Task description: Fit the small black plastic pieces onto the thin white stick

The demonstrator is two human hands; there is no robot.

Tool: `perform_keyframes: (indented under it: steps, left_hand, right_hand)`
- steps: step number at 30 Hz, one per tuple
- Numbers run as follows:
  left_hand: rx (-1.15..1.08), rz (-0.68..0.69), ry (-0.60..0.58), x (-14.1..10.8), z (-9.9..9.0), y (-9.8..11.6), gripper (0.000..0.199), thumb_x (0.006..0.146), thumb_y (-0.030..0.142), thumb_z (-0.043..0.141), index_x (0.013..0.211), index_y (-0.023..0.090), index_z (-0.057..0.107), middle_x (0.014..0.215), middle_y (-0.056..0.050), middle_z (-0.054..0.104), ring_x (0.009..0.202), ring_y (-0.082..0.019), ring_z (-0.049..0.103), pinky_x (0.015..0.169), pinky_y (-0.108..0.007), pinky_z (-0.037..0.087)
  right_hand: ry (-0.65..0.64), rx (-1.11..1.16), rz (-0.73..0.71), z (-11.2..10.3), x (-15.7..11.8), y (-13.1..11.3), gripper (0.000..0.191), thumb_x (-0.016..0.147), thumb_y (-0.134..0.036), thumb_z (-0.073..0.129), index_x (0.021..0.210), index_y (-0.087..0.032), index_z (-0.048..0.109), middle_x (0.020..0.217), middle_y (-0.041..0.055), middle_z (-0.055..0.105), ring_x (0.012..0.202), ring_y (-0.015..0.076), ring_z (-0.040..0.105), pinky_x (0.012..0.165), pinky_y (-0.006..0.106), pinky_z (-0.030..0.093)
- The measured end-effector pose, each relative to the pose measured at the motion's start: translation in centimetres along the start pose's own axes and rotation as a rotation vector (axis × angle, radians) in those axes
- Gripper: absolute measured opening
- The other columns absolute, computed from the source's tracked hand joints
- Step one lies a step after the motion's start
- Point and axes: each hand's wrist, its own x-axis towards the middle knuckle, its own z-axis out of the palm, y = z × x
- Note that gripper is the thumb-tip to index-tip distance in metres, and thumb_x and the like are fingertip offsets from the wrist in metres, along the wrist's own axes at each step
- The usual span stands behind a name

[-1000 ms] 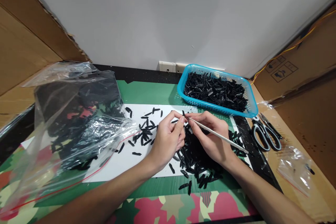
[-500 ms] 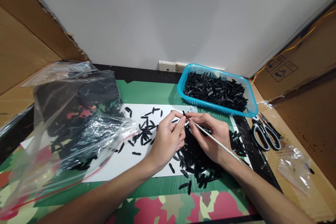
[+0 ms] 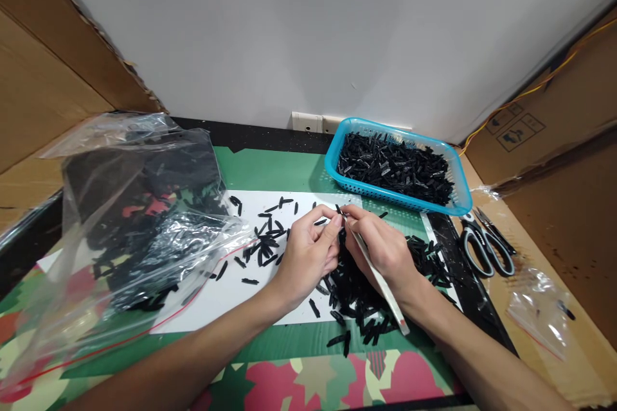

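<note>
My left hand [image 3: 306,253] pinches a small black strip [image 3: 339,210] between thumb and forefinger, above the white paper [image 3: 207,305]. In my right hand [image 3: 385,250] is a slim white stick-like tool [image 3: 388,295], held like a pen. Its front end meets the strip at my left fingertips, and its wide rear end, with a small red mark, points towards me. What kind of tip it has is hidden by the fingers. Under my right hand lies a heap of similar black strips [image 3: 354,302], and more loose strips [image 3: 265,247] are scattered to the left.
A blue plastic basket [image 3: 400,196] full of black strips stands at the back right. Scissors [image 3: 486,247] and a small clear bag [image 3: 540,314] lie at the right. On the left sits a large clear zip bag [image 3: 193,237] with black contents. Cardboard [image 3: 554,135] and a wall [image 3: 241,45] surround the table.
My right hand has turned and shifted slightly left. The white tool's rear end has swung down and left, now showing its broad side. My left hand stays almost still with the strip.
</note>
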Motion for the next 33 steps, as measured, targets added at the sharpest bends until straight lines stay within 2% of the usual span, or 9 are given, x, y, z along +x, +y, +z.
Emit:
perform_keyframes:
  steps: [2,5,9,14,19,23,26,29,33]
  left_hand:
    - [0.000,-0.004,-0.001,0.0,0.1,0.1,0.029,0.096,0.046,0.069,0.090,0.022,0.053,0.047,0.013,0.034,0.036,-0.003,0.024,0.036,-0.012,0.024]
    - [-0.003,0.002,0.014,0.0,0.1,0.3,0.029,0.097,0.047,0.066,0.092,0.021,0.054,0.047,0.013,0.037,0.035,-0.003,0.026,0.035,-0.012,0.025]
    - [-0.007,0.006,0.024,0.2,0.0,0.3,0.029,0.097,0.048,0.066,0.095,0.020,0.057,0.048,0.013,0.039,0.035,-0.003,0.027,0.035,-0.013,0.026]
    - [-0.007,0.005,0.023,0.1,-0.1,0.2,0.029,0.097,0.048,0.066,0.095,0.020,0.058,0.048,0.012,0.039,0.035,-0.003,0.027,0.035,-0.013,0.026]
    - [-0.012,0.001,0.005,0.0,0.0,0.4,0.027,0.100,0.047,0.062,0.095,0.021,0.057,0.048,0.012,0.040,0.034,-0.003,0.028,0.035,-0.012,0.026]
    - [0.000,-0.003,-0.029,0.0,-0.1,0.4,0.027,0.102,0.047,0.059,0.094,0.022,0.054,0.048,0.012,0.039,0.034,-0.004,0.028,0.035,-0.012,0.026]
    - [0.009,-0.003,-0.080,-0.1,-0.2,0.1,0.028,0.102,0.048,0.057,0.094,0.022,0.051,0.049,0.012,0.040,0.035,-0.004,0.028,0.036,-0.013,0.027]
    - [0.024,0.000,-0.101,-0.2,-0.2,0.0,0.028,0.102,0.049,0.058,0.095,0.023,0.049,0.049,0.012,0.040,0.037,-0.004,0.026,0.036,-0.012,0.027]
    - [0.027,0.002,-0.086,-0.3,-0.2,0.0,0.029,0.103,0.051,0.054,0.096,0.023,0.049,0.050,0.012,0.041,0.037,-0.005,0.027,0.037,-0.013,0.028]
  right_hand:
    - [-0.010,-0.039,0.005,0.0,0.0,0.2,0.014,0.100,-0.006,0.053,0.097,-0.019,0.056,0.119,0.0196,0.076,0.107,0.0255,0.077,0.087,0.033,0.062]
    - [-0.062,-0.052,0.092,-0.3,0.1,0.8,0.013,0.102,-0.009,0.052,0.097,-0.020,0.058,0.120,0.0172,0.076,0.107,0.0251,0.076,0.087,0.033,0.061]
    - [-0.195,-0.129,0.213,-0.8,0.2,1.6,0.012,0.103,-0.014,0.055,0.101,-0.021,0.064,0.122,0.0124,0.076,0.106,0.0264,0.075,0.083,0.035,0.060]
    - [-0.319,-0.188,0.192,-1.0,0.4,2.3,0.021,0.097,-0.006,0.059,0.106,-0.020,0.070,0.128,0.0124,0.074,0.114,0.0310,0.069,0.092,0.044,0.058]
    - [-0.243,-0.068,0.233,-0.9,0.4,2.4,0.027,0.097,-0.002,0.053,0.098,-0.020,0.073,0.120,0.0111,0.076,0.111,0.0303,0.068,0.094,0.047,0.058]
    - [-0.109,0.221,0.307,-1.2,0.9,1.8,0.035,0.101,-0.009,0.053,0.129,-0.024,0.068,0.124,0.0077,0.075,0.112,0.0238,0.070,0.098,0.042,0.058]
    - [-0.124,0.400,0.317,-1.5,1.3,1.4,0.043,0.103,-0.012,0.053,0.141,-0.029,0.062,0.135,0.0054,0.072,0.120,0.0213,0.069,0.104,0.040,0.057]
    - [-0.131,0.487,0.345,-1.6,1.4,1.2,0.035,0.102,-0.014,0.056,0.132,-0.028,0.069,0.130,0.0047,0.075,0.119,0.0208,0.071,0.105,0.039,0.057]
    - [-0.096,0.532,0.430,-1.6,1.4,1.2,0.023,0.101,-0.019,0.063,0.118,-0.025,0.076,0.118,0.0049,0.078,0.106,0.0201,0.074,0.098,0.037,0.059]
